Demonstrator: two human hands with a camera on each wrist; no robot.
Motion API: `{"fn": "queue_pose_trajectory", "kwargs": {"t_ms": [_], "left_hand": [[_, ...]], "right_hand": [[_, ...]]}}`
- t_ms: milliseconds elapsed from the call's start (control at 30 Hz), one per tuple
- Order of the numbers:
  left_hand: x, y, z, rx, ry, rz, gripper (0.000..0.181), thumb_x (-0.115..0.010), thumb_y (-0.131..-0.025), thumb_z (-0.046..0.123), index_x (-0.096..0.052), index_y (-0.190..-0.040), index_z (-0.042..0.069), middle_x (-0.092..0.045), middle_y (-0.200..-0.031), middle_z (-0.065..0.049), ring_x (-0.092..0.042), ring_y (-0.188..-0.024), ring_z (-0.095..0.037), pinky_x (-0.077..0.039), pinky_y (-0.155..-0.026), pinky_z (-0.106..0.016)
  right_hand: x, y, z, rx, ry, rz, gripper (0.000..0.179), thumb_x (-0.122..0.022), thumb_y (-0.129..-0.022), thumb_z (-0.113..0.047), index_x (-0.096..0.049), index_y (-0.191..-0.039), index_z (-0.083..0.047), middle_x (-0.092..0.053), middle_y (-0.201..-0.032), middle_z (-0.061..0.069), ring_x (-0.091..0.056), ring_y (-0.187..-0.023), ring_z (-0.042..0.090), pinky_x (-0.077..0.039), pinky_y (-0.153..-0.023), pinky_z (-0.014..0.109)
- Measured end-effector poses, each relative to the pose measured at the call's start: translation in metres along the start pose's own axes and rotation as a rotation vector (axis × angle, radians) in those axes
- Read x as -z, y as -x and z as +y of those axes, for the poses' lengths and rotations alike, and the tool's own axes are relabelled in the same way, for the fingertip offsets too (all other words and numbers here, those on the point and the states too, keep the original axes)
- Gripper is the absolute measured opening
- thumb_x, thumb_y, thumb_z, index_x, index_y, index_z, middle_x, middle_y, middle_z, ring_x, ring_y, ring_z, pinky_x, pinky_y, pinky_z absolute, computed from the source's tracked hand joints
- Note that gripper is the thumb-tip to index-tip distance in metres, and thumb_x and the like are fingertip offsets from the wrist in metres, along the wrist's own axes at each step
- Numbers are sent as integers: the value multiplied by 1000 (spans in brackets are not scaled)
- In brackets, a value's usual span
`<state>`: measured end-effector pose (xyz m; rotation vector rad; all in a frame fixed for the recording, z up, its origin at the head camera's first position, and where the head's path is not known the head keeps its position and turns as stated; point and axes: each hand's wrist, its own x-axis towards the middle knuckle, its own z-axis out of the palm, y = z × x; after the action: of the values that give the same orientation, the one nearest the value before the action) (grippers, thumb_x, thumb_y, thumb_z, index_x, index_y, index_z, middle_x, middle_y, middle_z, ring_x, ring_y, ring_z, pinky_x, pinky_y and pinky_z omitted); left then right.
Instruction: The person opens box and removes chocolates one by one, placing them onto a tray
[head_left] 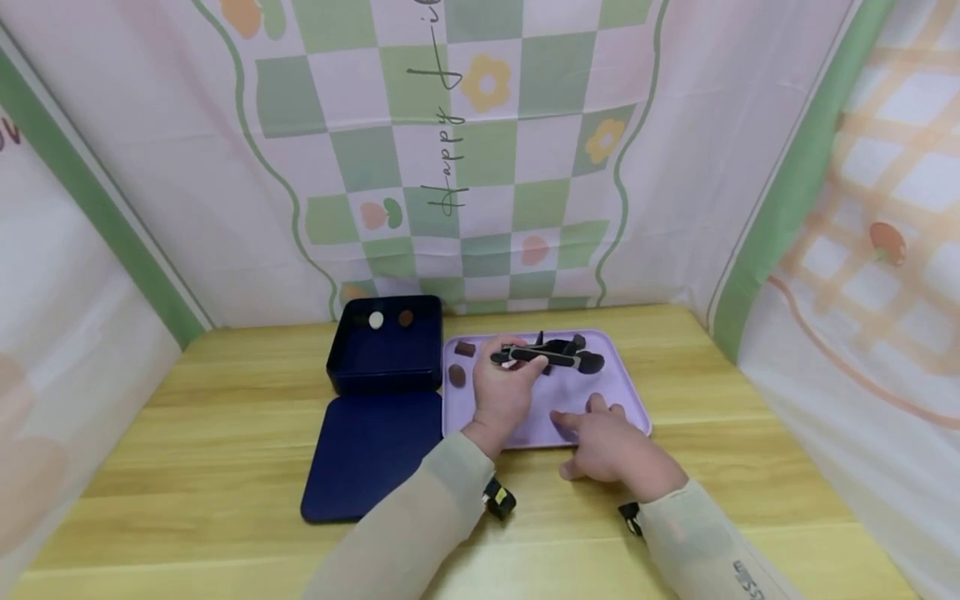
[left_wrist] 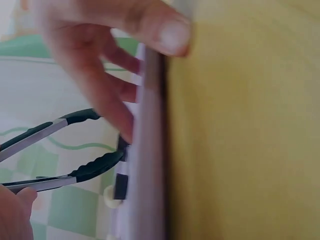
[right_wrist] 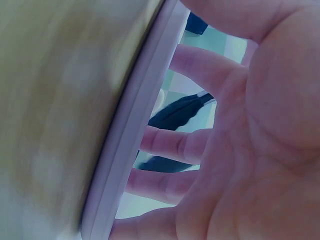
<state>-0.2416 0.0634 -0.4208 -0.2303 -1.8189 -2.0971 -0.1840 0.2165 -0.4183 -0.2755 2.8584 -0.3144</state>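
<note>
My left hand (head_left: pixel 504 385) grips a pair of tongs (head_left: pixel 555 357) with dark scalloped tips and silvery arms. Both tips spread apart over the tray, also visible as the tongs (left_wrist: pixel 95 167) in the left wrist view. My right hand (head_left: pixel 611 442) reaches over the near right edge of the lilac tray (head_left: pixel 633 392), fingers spread; the right wrist view shows its palm and extended fingers (right_wrist: pixel 172 142) at the tray rim. On the tray's left lie a dark brown block (head_left: pixel 465 348) and a brown oval piece (head_left: pixel 457 375), both chocolate-like. Other pieces are partly hidden by the tongs.
Left of the tray stands a navy box (head_left: pixel 386 362) holding a white round piece (head_left: pixel 376 320) and a brown one (head_left: pixel 406 318). A flat navy lid (head_left: pixel 371 454) lies before it on the wooden table (head_left: pixel 225 450). Printed cloth hangs behind.
</note>
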Motion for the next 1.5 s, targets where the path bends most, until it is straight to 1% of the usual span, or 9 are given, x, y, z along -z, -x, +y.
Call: {"fn": "queue_pose_trajectory", "kwargs": {"t_ms": [100,200,400,500,667,800,1000,1300,1500], "left_hand": [[3,-5,8,65,84,59,35,-85,-76,0,-63,-103,2,-64,-100,-4,-66,-91,-25,-57,-76,-31],[10,-12,19,80,125,114,36,-85,-77,3,-62,-105,2,-65,-97,-6,-65,-88,-25,-57,-75,-35],[35,-22,47,32,121,225,34,-86,-77,5,-66,-104,9,-66,-94,-8,-64,-81,-21,-56,-71,-34],[54,-29,60,-20,164,296,35,-86,-74,-1,-68,-103,7,-66,-92,-9,-64,-80,-19,-55,-69,-30],[101,-45,80,-150,250,443,36,-85,-69,-10,-68,-100,-3,-64,-87,-8,-61,-77,-18,-53,-70,-28],[138,-53,89,-157,229,547,37,-86,-71,-7,-66,-102,-4,-62,-85,-7,-58,-76,-18,-52,-71,-29],[168,-66,83,-74,166,594,39,-87,-73,-2,-64,-104,-2,-61,-88,-9,-59,-79,-21,-53,-76,-31],[179,-87,40,2,42,602,37,-86,-73,-3,-63,-101,3,-62,-94,-8,-60,-85,-20,-52,-78,-29],[180,-89,22,34,4,587,37,-85,-75,-3,-64,-105,-1,-64,-99,-11,-62,-90,-22,-53,-80,-31]], "right_hand": [[-2,-1,0,-19,-12,-5,81,-88,-71,-36,-55,-145,-25,-44,-124,25,-43,-90,35,-45,-72,46],[-3,-2,0,-33,-17,-9,81,-88,-71,-36,-55,-145,-25,-44,-121,22,-42,-90,35,-44,-70,43],[-2,-1,1,-31,-7,-6,80,-88,-72,-35,-55,-145,-26,-43,-122,23,-42,-92,36,-45,-72,46],[-1,0,1,-21,-4,-2,81,-88,-73,-36,-54,-146,-25,-43,-126,25,-43,-92,37,-46,-73,47],[0,1,-2,4,2,2,82,-88,-72,-37,-54,-146,-23,-42,-130,29,-44,-94,38,-47,-76,54],[0,0,-3,18,7,4,83,-87,-71,-38,-54,-146,-21,-41,-130,30,-44,-95,39,-48,-77,57],[-1,0,-2,3,-3,-3,82,-87,-73,-36,-53,-146,-21,-41,-128,29,-43,-93,38,-47,-75,52],[2,-1,1,7,-4,-10,81,-86,-74,-36,-53,-147,-21,-41,-129,29,-43,-93,38,-46,-75,51],[1,-3,1,5,-2,-20,81,-86,-75,-36,-52,-147,-21,-40,-131,30,-43,-93,38,-46,-75,51]]}}
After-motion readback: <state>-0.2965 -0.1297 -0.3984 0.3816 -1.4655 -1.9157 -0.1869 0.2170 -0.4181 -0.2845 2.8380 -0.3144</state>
